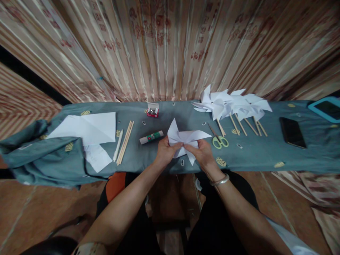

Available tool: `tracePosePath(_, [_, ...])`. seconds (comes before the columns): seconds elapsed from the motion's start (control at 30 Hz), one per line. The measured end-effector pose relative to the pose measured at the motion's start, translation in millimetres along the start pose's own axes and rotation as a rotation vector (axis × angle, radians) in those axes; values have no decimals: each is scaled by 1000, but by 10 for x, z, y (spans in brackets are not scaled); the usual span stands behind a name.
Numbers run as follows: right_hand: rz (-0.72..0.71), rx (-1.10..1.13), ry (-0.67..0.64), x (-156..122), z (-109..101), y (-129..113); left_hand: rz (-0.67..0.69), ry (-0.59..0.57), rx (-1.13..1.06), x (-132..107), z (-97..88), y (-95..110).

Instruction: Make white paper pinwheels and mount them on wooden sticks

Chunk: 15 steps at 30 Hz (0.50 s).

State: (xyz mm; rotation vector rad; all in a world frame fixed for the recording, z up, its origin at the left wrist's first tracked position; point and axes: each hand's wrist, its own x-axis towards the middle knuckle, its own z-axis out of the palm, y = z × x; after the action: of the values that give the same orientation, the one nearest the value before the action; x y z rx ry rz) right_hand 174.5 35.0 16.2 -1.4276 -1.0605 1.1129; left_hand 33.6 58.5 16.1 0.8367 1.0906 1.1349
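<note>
A white paper pinwheel (pixel 190 136) with folded blades is held over the front middle of the table. My left hand (pixel 165 151) grips its left side, thumb pressed near the centre. From the right, my right hand (pixel 202 153) pinches it, that thumb meeting the other at the middle. No stick shows on this pinwheel. Left of my hands lies a glue stick (pixel 151 137) with a green label. Green-handled scissors (pixel 220 141) rest just right of my right hand. Behind the glue stick stands an opened small red box (pixel 152 110) of shiny metal pins.
Several finished pinwheels (pixel 233 103) on wooden sticks lie at the back right. A black phone (pixel 292 132) and a blue-framed device (pixel 326 109) are farther right. Wooden sticks (pixel 125 143), a white pencil-like stick (pixel 118 146) and white paper sheets (pixel 99 127) lie left. A curtain (pixel 170 49) hangs behind.
</note>
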Motion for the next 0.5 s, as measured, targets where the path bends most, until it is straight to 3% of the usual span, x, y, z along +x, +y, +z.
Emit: tracePosePath(0.5, [21,21,21,0,21,-29,25,-31,-28,1,2,8])
